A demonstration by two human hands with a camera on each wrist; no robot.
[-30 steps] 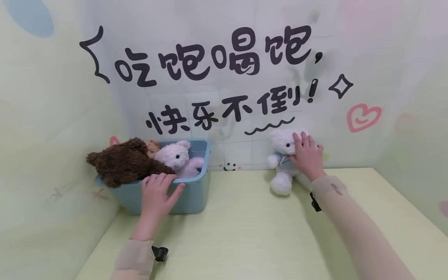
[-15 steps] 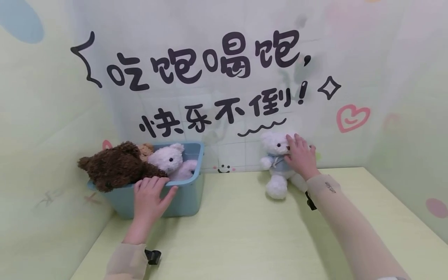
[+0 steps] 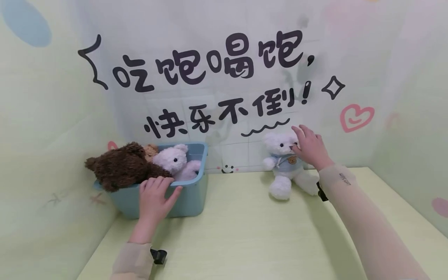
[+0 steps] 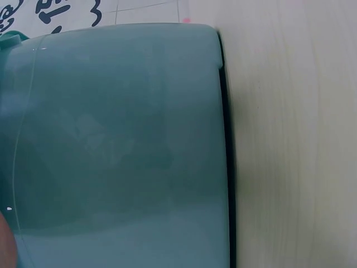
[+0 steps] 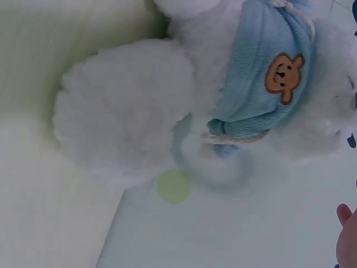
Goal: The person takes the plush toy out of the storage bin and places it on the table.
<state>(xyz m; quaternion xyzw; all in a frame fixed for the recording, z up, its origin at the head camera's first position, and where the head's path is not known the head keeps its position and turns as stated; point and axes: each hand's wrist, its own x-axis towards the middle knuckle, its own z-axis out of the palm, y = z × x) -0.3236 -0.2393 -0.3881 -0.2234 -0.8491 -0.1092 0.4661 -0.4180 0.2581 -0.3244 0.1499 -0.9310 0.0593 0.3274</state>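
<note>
A white teddy bear [image 3: 280,186] in a light blue shirt with a small bear badge sits upright at the back of the table. Its badge [image 5: 284,76] shows clearly in the right wrist view. My right hand [image 3: 312,147] is beside its head, fingers spread and slightly bent, overlapping one side of the face. In the right wrist view, part of that hand [image 5: 348,240] appears apart from the fur. At left, my left hand [image 3: 155,198] holds the near rim of a blue plastic bin [image 3: 190,198], fingers over the edge and thumb outside.
Inside the bin lie a dark brown plush [image 3: 120,165] sticking out over the left end, a white plush bear [image 3: 171,158] and a light brown plush [image 3: 151,151]. A printed wall [image 3: 227,151] stands behind the pale table [image 3: 238,233], with side walls left and right.
My right hand has drawn up and right off the white bear, uncovering more of its face and its badge. The bear stays seated; my left hand remains on the bin's rim.
</note>
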